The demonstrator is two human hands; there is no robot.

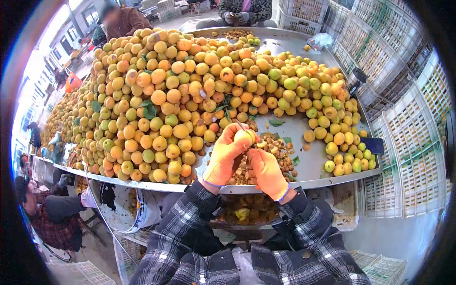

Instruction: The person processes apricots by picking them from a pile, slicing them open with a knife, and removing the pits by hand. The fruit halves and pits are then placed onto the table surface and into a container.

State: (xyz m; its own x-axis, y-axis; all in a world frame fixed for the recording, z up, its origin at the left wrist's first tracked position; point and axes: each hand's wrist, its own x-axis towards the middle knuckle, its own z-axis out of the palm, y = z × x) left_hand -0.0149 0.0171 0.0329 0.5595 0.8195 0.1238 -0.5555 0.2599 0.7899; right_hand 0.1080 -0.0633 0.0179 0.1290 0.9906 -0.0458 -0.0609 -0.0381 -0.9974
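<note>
My left hand [222, 159], in an orange glove, is closed around a yellow apricot [244, 137] above the metal table's front edge. A thin dark strip [240, 124] sticks out past its fingertips. My right hand [267, 173], gloved the same way, has its fingers pinched together right at the apricot's lower side; I cannot tell what is between them. Beneath both hands lies a heap of brown pits and scraps [283, 159]. Whole apricots [156, 95] are piled high to the left and behind, with a few green leaves [149, 111] among them.
The metal table [289, 126] has a raised front rim. Stacked plastic crates [408, 156] stand on the right, near a dark bottle [356, 80] and a dark box [373, 145]. Below the rim are a white bucket [121, 206] and a container of fruit pieces [244, 213]. Other people sit across and left.
</note>
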